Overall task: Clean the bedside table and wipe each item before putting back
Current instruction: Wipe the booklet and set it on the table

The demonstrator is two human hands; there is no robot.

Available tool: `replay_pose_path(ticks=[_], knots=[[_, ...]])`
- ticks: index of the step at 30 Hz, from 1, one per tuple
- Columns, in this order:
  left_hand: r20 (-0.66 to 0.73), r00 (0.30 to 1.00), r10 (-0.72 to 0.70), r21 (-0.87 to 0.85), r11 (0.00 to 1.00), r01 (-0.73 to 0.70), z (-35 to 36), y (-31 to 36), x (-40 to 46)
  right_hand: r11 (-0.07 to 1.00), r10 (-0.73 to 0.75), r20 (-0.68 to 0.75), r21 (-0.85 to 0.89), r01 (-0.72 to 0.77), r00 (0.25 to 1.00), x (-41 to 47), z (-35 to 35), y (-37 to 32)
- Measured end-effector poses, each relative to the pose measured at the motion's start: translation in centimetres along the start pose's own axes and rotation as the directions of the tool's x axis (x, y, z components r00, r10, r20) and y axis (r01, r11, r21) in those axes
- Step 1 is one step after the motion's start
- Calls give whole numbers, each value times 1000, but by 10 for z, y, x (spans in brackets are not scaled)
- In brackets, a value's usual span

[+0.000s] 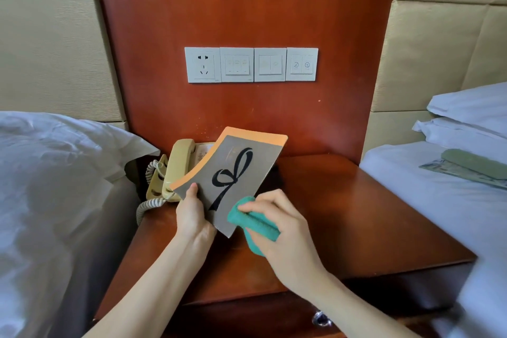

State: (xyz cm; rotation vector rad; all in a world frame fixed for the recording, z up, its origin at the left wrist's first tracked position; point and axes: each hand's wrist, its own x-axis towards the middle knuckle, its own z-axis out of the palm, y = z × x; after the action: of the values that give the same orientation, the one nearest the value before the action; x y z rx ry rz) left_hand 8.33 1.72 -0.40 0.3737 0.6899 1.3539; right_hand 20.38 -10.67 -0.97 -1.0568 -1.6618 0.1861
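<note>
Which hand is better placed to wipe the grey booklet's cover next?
The right hand: it grips the teal cloth against the grey booklet with orange edge. The left hand holds the booklet.

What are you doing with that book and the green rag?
A person is cleaning a bedside table. The left hand holds a grey book with a black bow on its cover, tilted up above the table. The right hand grips a green cloth and presses it on the book's lower corner. A yellowish telephone sits at the back left of the table.
</note>
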Motion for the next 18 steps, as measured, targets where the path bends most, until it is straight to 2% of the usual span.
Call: replay_pose_path(ticks=[2, 7, 10, 12, 14, 16, 18], knots=[[4, 1000, -22, -27, 999, 22, 0, 0, 0, 1000, -18, -8, -11, 18, 1000, 7, -5, -1], [53, 999, -2, -5, 1000, 2, 2, -2, 0, 993, 80, -312, -57, -103, 947, 49, -45, 6], [51, 999, -11, -10, 1000, 12, 3, -3, -2, 987, 100, -375, -81, -140, 922, 54, -49, 5], [27, 999, -24, -32, 999, 25, 4, -3, -1, 994, 47, -262, -84, -71, 964, 38, -35, 3], [9, 999, -43, -75, 996, 43, 5, 0, 0, 998, -33, -3, -44, 33, 999, 14, -14, -1], [0, 999, -44, -72, 996, 44, 4, 4, 0, 998, -59, 211, -13, 63, 976, -3, 0, -3], [37, 999, 33, -75, 997, -30, 5, 6, -3, 999, -30, 211, -6, 32, 977, -1, -2, 0]])
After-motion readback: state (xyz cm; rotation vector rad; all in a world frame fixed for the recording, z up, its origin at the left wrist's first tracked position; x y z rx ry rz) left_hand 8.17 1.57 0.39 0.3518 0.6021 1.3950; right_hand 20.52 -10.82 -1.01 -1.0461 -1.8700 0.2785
